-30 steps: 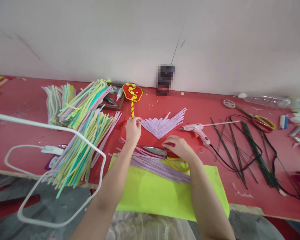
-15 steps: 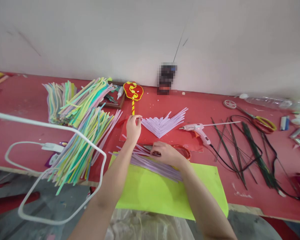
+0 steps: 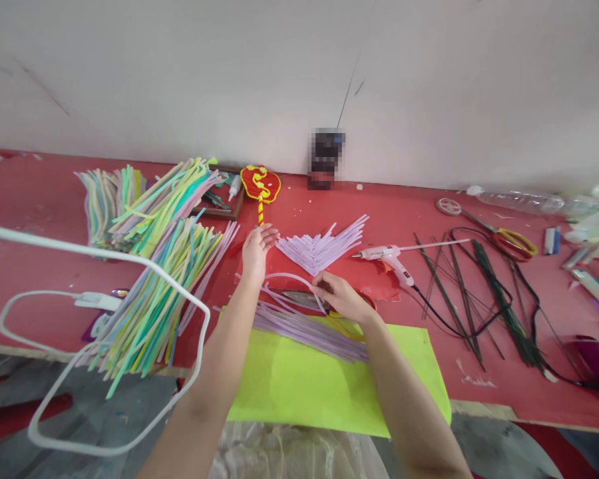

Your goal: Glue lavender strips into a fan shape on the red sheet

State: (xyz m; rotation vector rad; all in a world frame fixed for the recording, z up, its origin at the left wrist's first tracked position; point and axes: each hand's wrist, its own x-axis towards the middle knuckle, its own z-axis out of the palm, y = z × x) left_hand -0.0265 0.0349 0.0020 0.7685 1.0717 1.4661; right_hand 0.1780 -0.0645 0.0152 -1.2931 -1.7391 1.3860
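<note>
"Where are the edges?"
"The red table's [image 3: 399,213] front edge crosses the lower frame; the wall [image 3: 180,80] bounds its back. Red surface shows above the lilac chevron [image 3: 314,256], mid-frame."
"And the hands?"
"The left hand [image 3: 259,251] is loosely spread, just beside the chevron's left tip. The right hand [image 3: 342,297], below the chevron, pinches a lilac strip [image 3: 289,275] bowing leftward."
"Counts?"
"One chevron, one glue gun [image 3: 394,261] at centre right, two scissors: one pair [image 3: 299,298] by the right hand, another [image 3: 522,236] further right."
</note>
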